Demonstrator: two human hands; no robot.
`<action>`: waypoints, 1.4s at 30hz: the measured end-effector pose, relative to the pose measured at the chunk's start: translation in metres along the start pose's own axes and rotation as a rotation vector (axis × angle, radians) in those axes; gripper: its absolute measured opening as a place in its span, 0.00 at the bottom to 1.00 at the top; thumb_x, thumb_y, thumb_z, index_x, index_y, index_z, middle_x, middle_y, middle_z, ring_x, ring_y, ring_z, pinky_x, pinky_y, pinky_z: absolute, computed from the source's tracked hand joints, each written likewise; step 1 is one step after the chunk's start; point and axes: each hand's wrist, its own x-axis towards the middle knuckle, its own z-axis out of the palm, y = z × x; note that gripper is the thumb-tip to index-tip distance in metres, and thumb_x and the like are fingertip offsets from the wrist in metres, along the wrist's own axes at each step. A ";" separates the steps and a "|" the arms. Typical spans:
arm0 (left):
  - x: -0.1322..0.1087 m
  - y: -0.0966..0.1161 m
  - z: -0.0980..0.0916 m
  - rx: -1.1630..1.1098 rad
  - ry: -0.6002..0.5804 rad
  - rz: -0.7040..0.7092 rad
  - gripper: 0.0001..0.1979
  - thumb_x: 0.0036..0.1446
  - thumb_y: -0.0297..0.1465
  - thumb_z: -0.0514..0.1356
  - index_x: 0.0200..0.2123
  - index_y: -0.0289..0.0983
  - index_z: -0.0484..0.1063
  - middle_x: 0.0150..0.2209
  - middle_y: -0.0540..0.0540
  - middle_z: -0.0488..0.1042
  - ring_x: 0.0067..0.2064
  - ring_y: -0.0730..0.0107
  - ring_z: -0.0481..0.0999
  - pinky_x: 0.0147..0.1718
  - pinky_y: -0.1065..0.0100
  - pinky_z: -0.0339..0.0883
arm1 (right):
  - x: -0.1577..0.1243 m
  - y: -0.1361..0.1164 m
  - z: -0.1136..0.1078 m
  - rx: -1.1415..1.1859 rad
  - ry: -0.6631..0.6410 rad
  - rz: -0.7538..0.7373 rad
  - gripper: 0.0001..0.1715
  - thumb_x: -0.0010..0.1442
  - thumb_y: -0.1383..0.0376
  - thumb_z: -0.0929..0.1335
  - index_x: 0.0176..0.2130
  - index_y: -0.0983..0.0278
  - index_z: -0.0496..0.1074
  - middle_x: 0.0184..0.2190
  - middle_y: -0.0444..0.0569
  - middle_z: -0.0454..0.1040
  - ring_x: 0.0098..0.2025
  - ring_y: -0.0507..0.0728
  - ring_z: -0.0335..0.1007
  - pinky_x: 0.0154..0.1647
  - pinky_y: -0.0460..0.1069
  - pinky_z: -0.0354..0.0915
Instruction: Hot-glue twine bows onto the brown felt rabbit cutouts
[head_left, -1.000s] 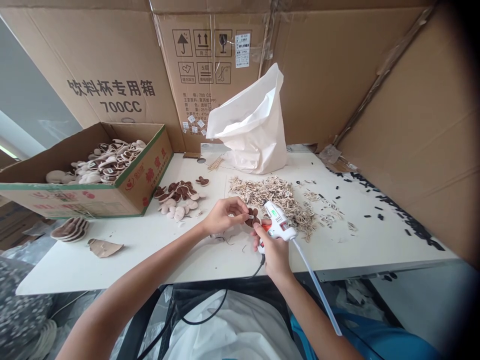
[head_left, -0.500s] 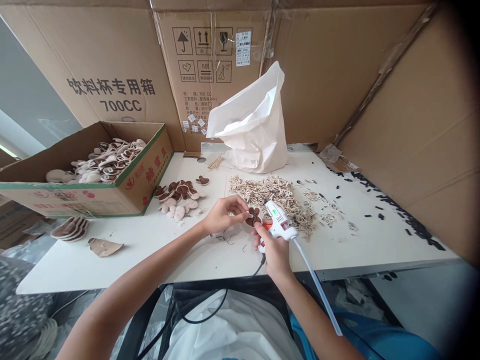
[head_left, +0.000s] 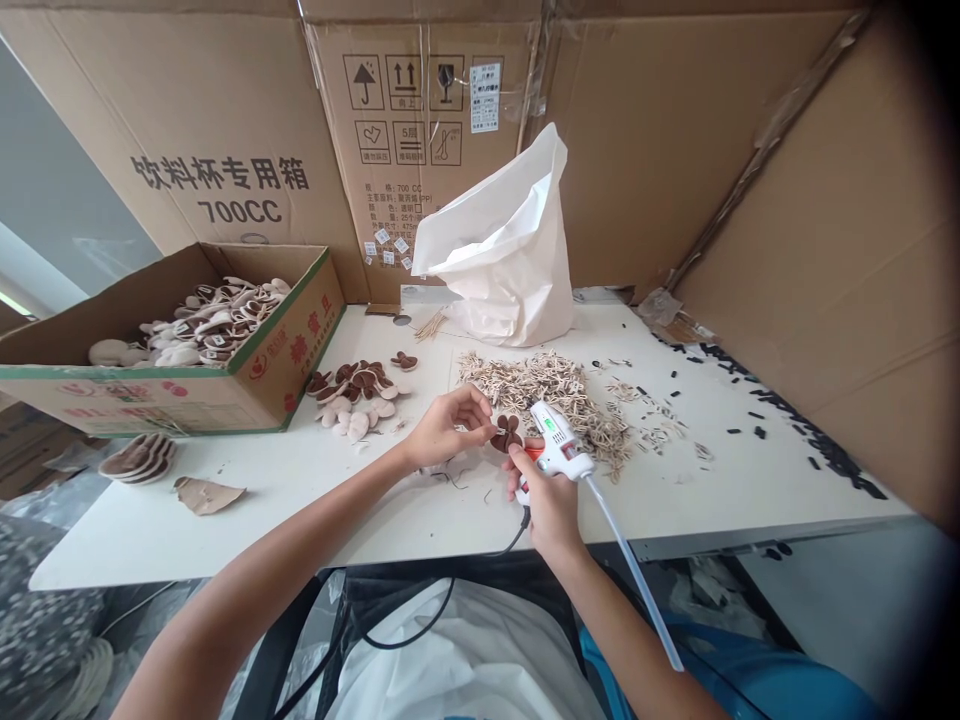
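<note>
A white hot glue gun (head_left: 556, 440) with a clear glue stick jutting from its back is gripped in my right hand (head_left: 553, 500). Between the glue gun and my left hand is a small brown petal-shaped fabric piece (head_left: 508, 431), with my right thumb at its lower edge. My left hand (head_left: 454, 428) has thumb and forefinger pinched together at the piece's left side. A tiny pale bit shows at those fingertips, too small to name. Just behind the hands lies a heap of small beige pieces (head_left: 517, 380), looking like cord loops.
Brown and pale fabric pieces (head_left: 360, 385) lie left of my hands. A cardboard box (head_left: 262, 385) of similar pieces stands farther left, near stacked soft pieces (head_left: 139, 458) and a cardboard scrap (head_left: 208, 495). Behind stands a white bag (head_left: 517, 290). Black bits (head_left: 832, 450) line the right side.
</note>
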 end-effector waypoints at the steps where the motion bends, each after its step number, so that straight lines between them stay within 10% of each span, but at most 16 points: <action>1: 0.000 0.001 0.000 -0.002 -0.001 -0.001 0.12 0.60 0.31 0.69 0.42 0.34 0.70 0.36 0.45 0.77 0.33 0.73 0.79 0.36 0.69 0.74 | 0.000 0.000 0.000 -0.001 0.000 -0.001 0.23 0.53 0.54 0.80 0.41 0.62 0.72 0.24 0.43 0.77 0.16 0.50 0.65 0.15 0.45 0.63; 42: 0.004 0.001 -0.023 -0.253 0.027 -0.065 0.13 0.56 0.35 0.73 0.39 0.34 0.77 0.36 0.46 0.76 0.35 0.74 0.75 0.35 0.71 0.70 | 0.001 0.000 -0.001 -0.011 -0.005 -0.030 0.21 0.54 0.55 0.79 0.39 0.62 0.72 0.25 0.43 0.77 0.16 0.50 0.65 0.16 0.46 0.63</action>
